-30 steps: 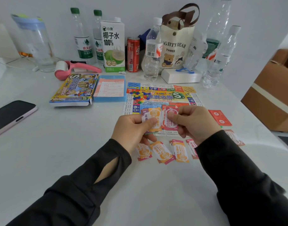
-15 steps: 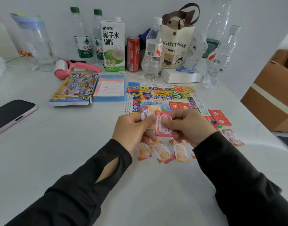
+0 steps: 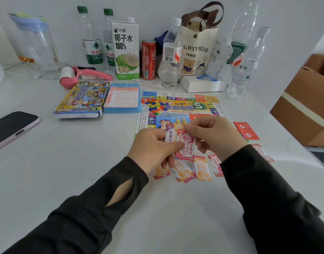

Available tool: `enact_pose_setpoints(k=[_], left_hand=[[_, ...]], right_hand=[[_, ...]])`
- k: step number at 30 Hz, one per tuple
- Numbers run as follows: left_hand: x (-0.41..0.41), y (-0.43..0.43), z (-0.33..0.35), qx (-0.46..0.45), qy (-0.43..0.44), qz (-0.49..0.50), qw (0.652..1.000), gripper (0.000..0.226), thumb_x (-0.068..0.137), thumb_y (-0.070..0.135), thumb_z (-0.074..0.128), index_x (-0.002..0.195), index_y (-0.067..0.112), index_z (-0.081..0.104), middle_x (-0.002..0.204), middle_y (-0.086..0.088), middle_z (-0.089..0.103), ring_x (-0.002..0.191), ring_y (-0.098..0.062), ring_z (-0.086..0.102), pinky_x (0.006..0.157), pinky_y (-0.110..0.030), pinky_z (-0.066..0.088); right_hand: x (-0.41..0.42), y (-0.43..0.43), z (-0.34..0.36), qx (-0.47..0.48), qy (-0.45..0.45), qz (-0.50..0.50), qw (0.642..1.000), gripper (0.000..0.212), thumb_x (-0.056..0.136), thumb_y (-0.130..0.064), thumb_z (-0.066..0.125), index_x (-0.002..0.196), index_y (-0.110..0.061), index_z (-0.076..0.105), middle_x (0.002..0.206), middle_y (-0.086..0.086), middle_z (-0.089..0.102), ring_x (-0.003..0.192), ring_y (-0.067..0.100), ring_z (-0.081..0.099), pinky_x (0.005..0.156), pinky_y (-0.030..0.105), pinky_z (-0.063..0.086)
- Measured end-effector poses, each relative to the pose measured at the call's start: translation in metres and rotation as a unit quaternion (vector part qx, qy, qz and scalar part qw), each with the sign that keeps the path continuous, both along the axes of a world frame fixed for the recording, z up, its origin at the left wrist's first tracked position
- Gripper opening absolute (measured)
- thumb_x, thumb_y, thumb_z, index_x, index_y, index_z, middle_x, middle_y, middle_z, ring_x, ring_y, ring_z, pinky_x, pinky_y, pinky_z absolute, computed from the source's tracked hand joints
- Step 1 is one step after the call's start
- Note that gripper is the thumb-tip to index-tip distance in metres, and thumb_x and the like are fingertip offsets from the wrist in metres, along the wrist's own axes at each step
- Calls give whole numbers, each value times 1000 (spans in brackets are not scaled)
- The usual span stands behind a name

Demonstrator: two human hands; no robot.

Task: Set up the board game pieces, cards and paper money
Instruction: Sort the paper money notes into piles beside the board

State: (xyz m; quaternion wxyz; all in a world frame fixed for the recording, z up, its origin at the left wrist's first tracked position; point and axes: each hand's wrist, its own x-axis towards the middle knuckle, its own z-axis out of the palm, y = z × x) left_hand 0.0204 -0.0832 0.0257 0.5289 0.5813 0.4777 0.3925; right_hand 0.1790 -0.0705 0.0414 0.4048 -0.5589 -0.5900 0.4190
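Pink-and-white paper money note (image 3: 186, 145): pinched at its top between the thumb and curled fingers of the right hand (image 3: 214, 136), above the near edge of the colourful paper game board (image 3: 175, 107).
Thin stack of orange and purple notes (image 3: 170, 134): gripped in the left hand (image 3: 152, 149), touching the pink note.
Loose orange and pink notes (image 3: 202, 167): in a row on the white table (image 3: 84, 153), under the hands.
Red card (image 3: 246, 130): right of the board.
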Motion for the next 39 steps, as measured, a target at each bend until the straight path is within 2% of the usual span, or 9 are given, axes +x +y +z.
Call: enact_pose_setpoints(k=[7,11,16,20,23,27,29,34,39], left_hand=[[2,-1,0,-21,-26,-4,999,6,81,10,68,78,15,66,59,4,69,37,-9,55,36,-18,43],[4,-2,-2,-31,-28,-4,999,6,81,9,68,78,15,66,65,0,70,38,-10,55,36,-18,43],[4,-2,-3,-29,-16,-7,999,6,81,9,67,78,14,66,71,-4,71,37,-10,54,36,-19,43],[1,2,-4,-4,-8,30,1000,6,82,9,67,77,13,66,66,-4,70,36,-11,52,37,-20,43],[-2,5,-4,20,-1,66,998,7,82,11,67,75,13,66,64,-9,69,35,-11,51,37,-20,42],[0,4,-4,25,0,76,997,5,81,12,68,77,13,67,56,-2,66,34,-10,50,36,-18,41],[2,3,-5,27,2,78,997,4,82,13,68,78,13,66,54,2,66,35,-9,51,36,-18,41],[10,-1,-6,36,1,96,995,4,82,15,68,79,13,68,62,-10,68,37,-12,49,37,-18,42],[22,-6,-2,39,-21,119,992,7,82,12,67,75,12,67,61,-6,67,37,-10,51,37,-18,42]], right_hand=[[-12,-3,-6,-12,165,-107,980,23,85,-10,62,62,-11,62,47,2,51,40,13,40,40,22,35],[-25,-4,-14,-13,278,-179,944,23,86,-12,61,64,-15,64,53,-1,59,51,16,56,58,34,49],[-24,-4,-10,60,236,-242,939,21,91,-15,56,71,-13,60,48,-5,49,40,8,40,41,22,35],[-8,3,-10,102,127,-288,944,22,95,-20,50,74,-17,58,57,-2,50,45,9,41,45,23,33],[-2,6,-11,52,96,-249,962,16,97,-20,45,90,-13,58,55,-1,48,38,8,41,42,22,33],[0,4,-9,-25,140,-137,980,12,95,-3,46,86,-9,52,38,0,50,33,12,48,37,22,40],[4,4,-8,-42,165,-103,980,15,89,5,51,86,-10,52,43,3,56,39,12,54,41,22,45],[19,4,-8,-36,85,-65,994,20,78,1,69,81,-19,65,70,5,63,58,15,51,53,24,41],[32,-1,-7,-31,163,-35,985,11,87,-6,59,78,-7,64,85,12,67,78,24,59,58,25,47]])
